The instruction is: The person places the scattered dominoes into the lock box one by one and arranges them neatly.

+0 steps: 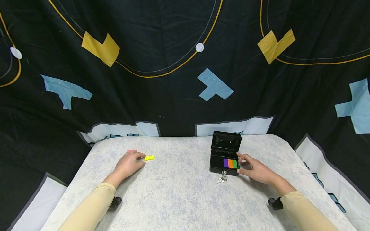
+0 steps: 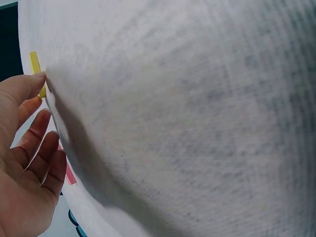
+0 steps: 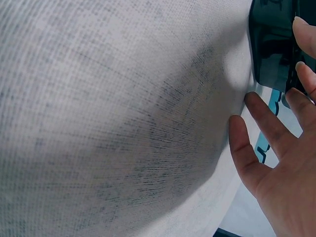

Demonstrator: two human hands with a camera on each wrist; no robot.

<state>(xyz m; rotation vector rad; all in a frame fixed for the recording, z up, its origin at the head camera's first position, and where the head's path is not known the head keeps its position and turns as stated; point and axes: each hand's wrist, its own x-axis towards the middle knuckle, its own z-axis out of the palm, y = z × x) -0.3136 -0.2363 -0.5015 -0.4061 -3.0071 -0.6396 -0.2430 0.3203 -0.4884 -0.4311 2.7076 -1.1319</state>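
My left hand [image 1: 128, 164] is at the left of the table, pinching a small flat yellow block [image 1: 149, 158] between thumb and index finger; its other fingers are loosely bent. A pink block [image 2: 71, 174] lies behind that hand, mostly hidden by it in the head view. To the right stands a black metal cash box [image 1: 213, 167] with its lid [image 1: 226, 141] raised. Purple [image 1: 225, 163], orange [image 1: 230, 163] and green [image 1: 234, 164] blocks lie side by side inside. My right hand [image 1: 255, 170] is at the box's right side, thumb and index fingertips against it, other fingers spread.
Keys [image 1: 220, 180] hang from the lock at the box's front. A pale patterned cloth covers the table [image 1: 173, 192]. Behind it hangs a dark curtain [image 1: 173, 106] with taped-on blue and yellow shapes.
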